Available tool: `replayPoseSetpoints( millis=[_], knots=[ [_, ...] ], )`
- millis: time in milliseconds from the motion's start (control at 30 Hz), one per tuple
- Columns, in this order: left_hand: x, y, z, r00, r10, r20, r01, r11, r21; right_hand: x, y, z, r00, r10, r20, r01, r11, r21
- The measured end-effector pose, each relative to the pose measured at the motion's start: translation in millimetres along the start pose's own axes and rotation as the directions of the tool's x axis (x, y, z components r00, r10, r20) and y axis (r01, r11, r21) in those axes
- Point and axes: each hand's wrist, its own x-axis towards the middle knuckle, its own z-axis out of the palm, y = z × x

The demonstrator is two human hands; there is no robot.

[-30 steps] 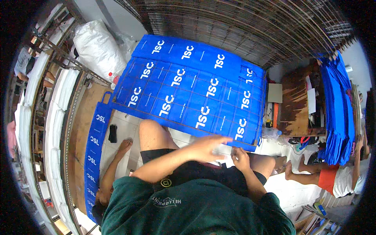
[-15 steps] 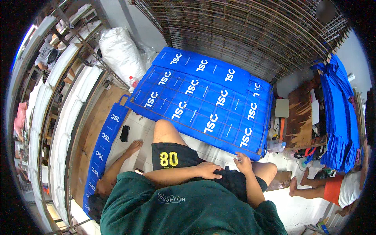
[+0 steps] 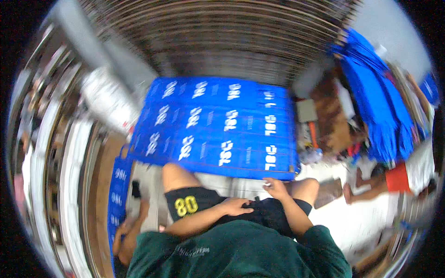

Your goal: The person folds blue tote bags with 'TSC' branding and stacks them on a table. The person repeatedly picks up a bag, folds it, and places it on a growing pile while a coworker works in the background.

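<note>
My left hand (image 3: 236, 206) lies on the lap of my black shorts (image 3: 197, 199), its fingers stretched out and holding nothing. Over my right thigh, my right hand (image 3: 276, 188) is raised with its fingers curled together. Something small and pale shows at its fingertips, too blurred to name. Just beyond my knees, blue printed sheets (image 3: 211, 160) with white lettering lie spread on a low wire rack. The near edge of the sheets is close to my right hand, but I cannot tell whether they touch.
Raised wire racks (image 3: 222, 28) stand behind the sheets. Shelves (image 3: 76, 185) line the left, beside a white sack (image 3: 109, 97) and a long blue strip (image 3: 118, 199); a person's arm (image 3: 132, 231) is near it. Blue cloths (image 3: 378, 106) hang at right above a person in orange shorts (image 3: 398, 178).
My view has turned, so the rack and sheets sit straighter and further left in the picture. My hands keep nearly the same pose on my lap.
</note>
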Motion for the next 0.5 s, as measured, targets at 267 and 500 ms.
replayPoseSetpoints(
  millis=[267, 500],
  knots=[
    [8, -1, -3, 0.997, -0.064, 0.052, 0.068, 0.994, -0.082, 9, 9, 7, 0.995, -0.096, -0.024, 0.092, 0.986, -0.142],
    [8, 1, -7, 0.993, -0.075, 0.089, 0.081, 0.995, -0.061, 4, 0, 3, 1.0, -0.029, -0.003, 0.028, 0.994, -0.11]
  ],
)
